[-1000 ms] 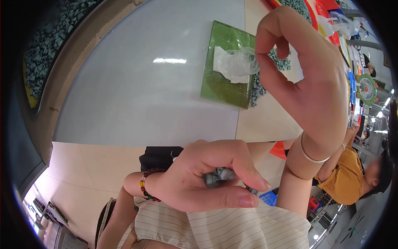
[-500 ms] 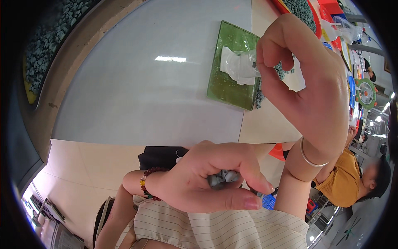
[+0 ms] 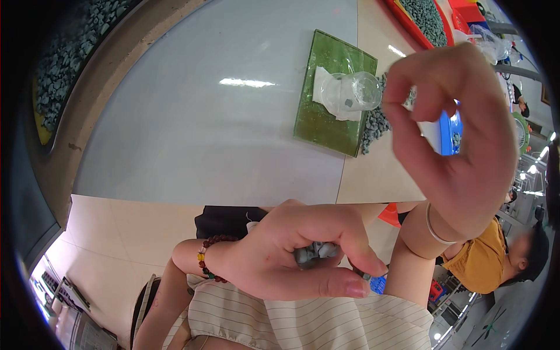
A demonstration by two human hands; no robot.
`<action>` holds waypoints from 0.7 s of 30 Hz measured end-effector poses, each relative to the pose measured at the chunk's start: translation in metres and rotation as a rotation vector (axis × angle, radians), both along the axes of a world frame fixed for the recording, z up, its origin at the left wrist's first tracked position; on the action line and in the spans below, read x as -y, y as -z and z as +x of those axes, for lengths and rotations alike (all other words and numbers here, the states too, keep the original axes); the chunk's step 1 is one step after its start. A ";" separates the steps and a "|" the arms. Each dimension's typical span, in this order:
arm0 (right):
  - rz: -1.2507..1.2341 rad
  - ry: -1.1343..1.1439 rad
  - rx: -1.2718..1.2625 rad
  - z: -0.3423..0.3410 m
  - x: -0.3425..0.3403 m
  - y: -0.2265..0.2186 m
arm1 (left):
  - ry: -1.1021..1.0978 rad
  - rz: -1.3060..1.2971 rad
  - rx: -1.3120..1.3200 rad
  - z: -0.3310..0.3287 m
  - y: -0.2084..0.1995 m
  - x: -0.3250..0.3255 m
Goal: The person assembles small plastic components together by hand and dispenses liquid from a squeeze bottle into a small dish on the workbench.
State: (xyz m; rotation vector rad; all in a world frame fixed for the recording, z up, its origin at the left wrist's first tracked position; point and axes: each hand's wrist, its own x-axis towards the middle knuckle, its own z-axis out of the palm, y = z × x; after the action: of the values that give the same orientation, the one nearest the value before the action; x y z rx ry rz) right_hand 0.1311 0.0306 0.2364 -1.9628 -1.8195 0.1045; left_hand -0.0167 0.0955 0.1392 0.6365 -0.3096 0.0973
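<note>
My left hand (image 3: 303, 251), low in front of my body, is curled around several small grey pieces (image 3: 317, 253) in its palm. Another dark piece (image 3: 361, 273) sits between its thumb and forefinger. At the upper right, my right hand (image 3: 452, 122) has its thumb and forefinger pinched close to the rim of a clear plastic cup (image 3: 366, 90); whatever they pinch, if anything, is hidden. Inside the cup a small grey piece (image 3: 349, 102) shows. The cup is with white paper (image 3: 321, 86) on a green glass-like slab (image 3: 321, 131). Loose grey pieces (image 3: 374, 131) lie beside the slab.
A grey mat (image 3: 192, 134) covers much of the table. At the far right is a red tray (image 3: 402, 26) of grey pieces (image 3: 424, 20), with a blue tray (image 3: 448, 134) behind my right hand. More pieces (image 3: 76, 58) fill a container far left. A person in mustard clothing (image 3: 475, 256) sits right.
My right hand has moved right, away from over the cup, uncovering its rim and the grey piece inside. My left hand stays nearly still.
</note>
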 end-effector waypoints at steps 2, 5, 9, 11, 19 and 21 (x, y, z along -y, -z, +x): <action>-0.074 0.033 0.026 -0.003 0.004 -0.013 | -0.002 0.001 -0.005 0.001 -0.001 -0.001; 0.071 -0.010 -0.044 0.022 0.036 -0.009 | -0.013 -0.001 0.004 0.000 0.001 -0.001; 0.297 0.296 -0.170 0.001 0.062 0.017 | 0.006 0.042 -0.022 0.000 0.000 -0.004; 0.301 0.382 -0.193 -0.004 0.071 0.032 | -0.004 0.034 -0.023 0.001 0.000 -0.001; 0.125 0.566 -0.185 -0.025 0.075 0.078 | -0.032 0.148 -0.132 0.003 0.000 -0.005; 0.137 0.560 -0.183 -0.024 0.074 0.077 | -0.145 0.128 -0.113 0.003 -0.003 -0.005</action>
State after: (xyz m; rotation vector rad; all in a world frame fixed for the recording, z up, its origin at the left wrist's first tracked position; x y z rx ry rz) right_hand 0.1071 -0.0431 0.1595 -2.2006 -1.0855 -0.0195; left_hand -0.0141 0.1001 0.1425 0.7879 -0.1611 0.1811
